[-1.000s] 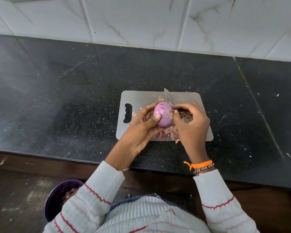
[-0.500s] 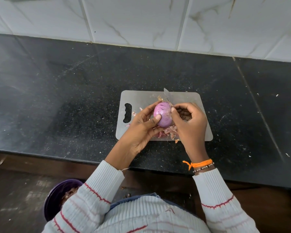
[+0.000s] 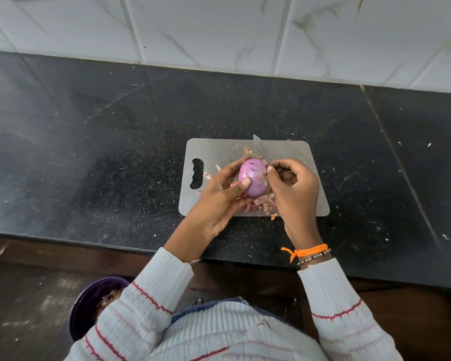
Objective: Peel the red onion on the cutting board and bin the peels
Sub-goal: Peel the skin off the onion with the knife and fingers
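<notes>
Since half a second ago, almost nothing moved: right hand (image 3: 296, 190) shifted only slightly at the onion's side, knife (image 3: 257, 143) tip as before. Red onion (image 3: 253, 177) held above the cutting board (image 3: 297, 152), gripped by left hand (image 3: 219, 201), thumb pressed on its front. Right fingers (image 3: 271, 169) curled narrow against the right flank, probably around the knife handle, though handle hidden. Peeling step in hand; skin mostly off. Peels (image 3: 258, 203) heaped on board beneath. Next: strip the last skin near the root, then gather peels for the purple bin (image 3: 89, 303) beside the desk (image 3: 89, 152).
</notes>
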